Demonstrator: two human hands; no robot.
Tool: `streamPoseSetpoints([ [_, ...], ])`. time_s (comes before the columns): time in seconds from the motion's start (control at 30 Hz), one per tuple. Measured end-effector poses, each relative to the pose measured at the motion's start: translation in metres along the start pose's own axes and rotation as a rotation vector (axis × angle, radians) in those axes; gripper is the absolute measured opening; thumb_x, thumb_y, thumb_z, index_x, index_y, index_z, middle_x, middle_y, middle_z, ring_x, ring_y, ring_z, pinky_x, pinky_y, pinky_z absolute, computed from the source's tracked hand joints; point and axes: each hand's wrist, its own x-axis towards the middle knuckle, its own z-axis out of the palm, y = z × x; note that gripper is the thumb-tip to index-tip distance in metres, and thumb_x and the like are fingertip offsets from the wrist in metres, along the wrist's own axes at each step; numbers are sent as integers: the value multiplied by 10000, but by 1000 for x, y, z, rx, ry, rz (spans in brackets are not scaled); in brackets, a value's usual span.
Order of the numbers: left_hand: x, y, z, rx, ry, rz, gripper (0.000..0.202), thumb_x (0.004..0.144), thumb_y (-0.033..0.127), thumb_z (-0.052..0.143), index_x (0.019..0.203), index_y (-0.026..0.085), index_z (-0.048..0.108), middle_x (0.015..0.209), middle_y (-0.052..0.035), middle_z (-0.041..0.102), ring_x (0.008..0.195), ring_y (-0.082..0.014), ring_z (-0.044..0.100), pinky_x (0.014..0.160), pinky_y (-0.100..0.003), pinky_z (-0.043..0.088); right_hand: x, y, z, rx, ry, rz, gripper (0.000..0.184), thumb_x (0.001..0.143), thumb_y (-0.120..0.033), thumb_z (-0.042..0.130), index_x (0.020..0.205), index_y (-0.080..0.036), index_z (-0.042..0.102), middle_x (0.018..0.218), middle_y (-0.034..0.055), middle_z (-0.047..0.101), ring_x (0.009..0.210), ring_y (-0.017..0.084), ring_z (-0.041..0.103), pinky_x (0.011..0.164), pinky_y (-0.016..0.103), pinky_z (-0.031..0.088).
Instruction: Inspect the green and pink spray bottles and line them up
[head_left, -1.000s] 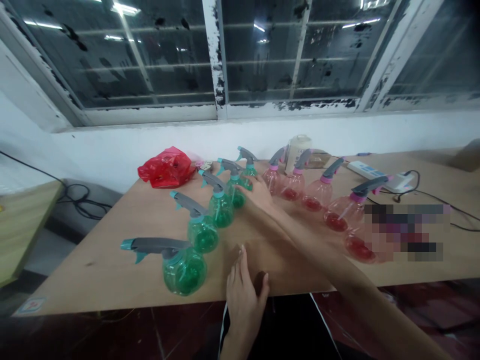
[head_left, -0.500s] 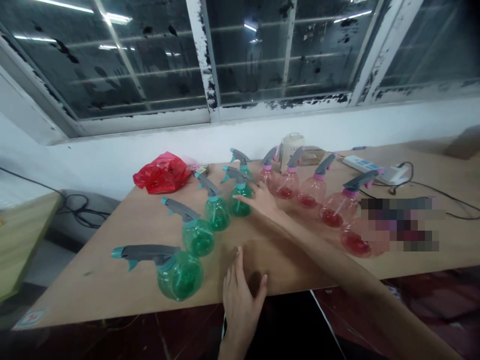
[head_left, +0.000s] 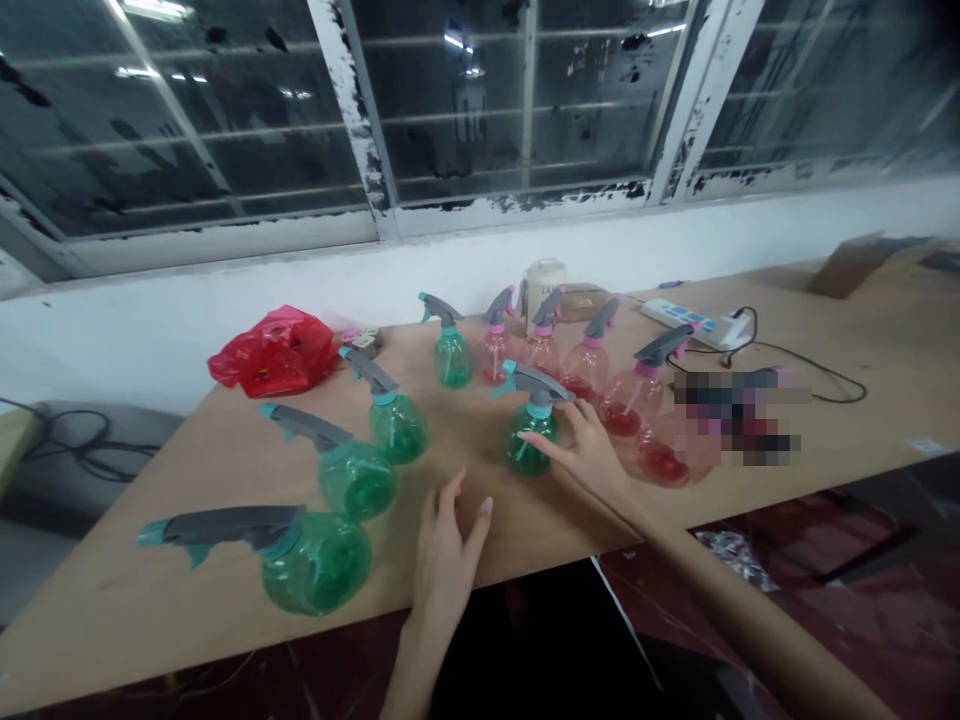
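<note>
My right hand [head_left: 586, 452] is wrapped round the side of a green spray bottle [head_left: 529, 448] with a grey trigger, standing upright on the wooden table [head_left: 187, 590] between two rows of bottles. My left hand [head_left: 444, 548] rests on the table's near edge, fingers spread, holding nothing. Left of it runs a diagonal row of green spray bottles [head_left: 315, 562], [head_left: 357, 478], [head_left: 398, 425], and one stands further back [head_left: 453, 357]. A row of pink spray bottles [head_left: 589, 368] runs to the right of my right hand.
A crumpled red plastic bag [head_left: 274, 350] lies at the back left. A white jar [head_left: 544, 283] stands by the wall. A white power strip [head_left: 694, 325] with black cables lies at the back right. Windows run above the white wall.
My right hand has pulled one green spray bottle out of the green row towards me and to the right. My left hand has lifted its fingers slightly. The camera has turned left.
</note>
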Motion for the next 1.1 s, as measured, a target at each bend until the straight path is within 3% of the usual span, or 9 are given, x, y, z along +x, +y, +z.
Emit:
streamPoseSetpoints([
  [0.2, 36, 36, -22, 229, 176, 272, 353, 912, 371, 490, 1207, 183, 536, 1109, -101, 592, 1086, -260, 560, 938, -433, 458, -7, 0, -6, 76, -10, 124, 571, 707, -631, 640, 1031, -174, 533, 983, 118, 627, 969, 296, 595, 863, 468, 473],
  [0.27, 42, 43, -20, 202, 138, 323, 336, 916, 357, 490, 1206, 194, 531, 1120, -90, 597, 1086, -242, 561, 948, -415, 452, -7, 0, -4, 158, -29, 169, 592, 687, -617, 667, 1060, -184, 514, 1028, 124, 653, 978, 299, 622, 850, 465, 486],
  [0.37, 46, 43, -7, 55, 10, 292, 332, 898, 359, 526, 1200, 222, 525, 1163, -70, 605, 1106, -222, 567, 968, -406, 446, -8, -3, -4, 276, -53, 208, 590, 674, -587, 693, 1075, -197, 505, 1064, 121, 679, 965, 296, 656, 822, 450, 510],
  [0.47, 41, 41, 11, -139, -68, 223, 372, 860, 339, 584, 1204, 215, 514, 1179, -74, 606, 1085, -209, 585, 931, -383, 478, -10, -7, -6, 337, -63, 236, 558, 675, -560, 706, 1068, -208, 523, 1053, 106, 697, 947, 289, 672, 815, 438, 520],
  [0.57, 28, 50, 21, -231, -21, 220, 274, 870, 308, 566, 1133, 229, 557, 1073, -47, 615, 967, -174, 607, 837, -327, 508, -14, -12, -7, 350, -40, 252, 517, 691, -530, 707, 1059, -211, 532, 1046, 96, 698, 946, 274, 671, 817, 419, 519],
  [0.67, 13, 68, 26, -209, 5, 247, 193, 873, 286, 557, 1055, 238, 603, 939, -22, 575, 806, -142, 593, 730, -283, 506, -16, -15, -4, 350, -23, 235, 475, 718, -480, 699, 1060, -205, 516, 1028, 89, 689, 914, 252, 669, 793, 393, 520],
  [0.8, 4, 87, 33, -96, -48, 289, 234, 849, 325, 593, 1065, 241, 627, 954, -33, 548, 821, -161, 583, 764, -314, 507, -18, -18, 5, 292, -26, 204, 415, 745, -412, 677, 1040, -194, 484, 975, 92, 673, 855, 242, 658, 738, 376, 516],
  [0.97, 0, 92, 37, -1, -100, 269, 297, 856, 372, 580, 1114, 235, 630, 906, -42, 566, 818, -193, 594, 770, -356, 517, -20, -21, 10, 232, -9, 240, 426, 754, -462, 661, 1038, -211, 465, 938, 78, 665, 838, 249, 655, 735, 396, 511],
  [1.1, -4, 90, 36, -90, -105, 308, 183, 871, 342, 564, 984, 235, 661, 854, -22, 553, 733, -152, 571, 726, -306, 512, -20, -23, 9, 208, -15, 233, 488, 747, -523, 657, 1066, -210, 460, 954, 85, 653, 891, 263, 639, 765, 418, 503],
])
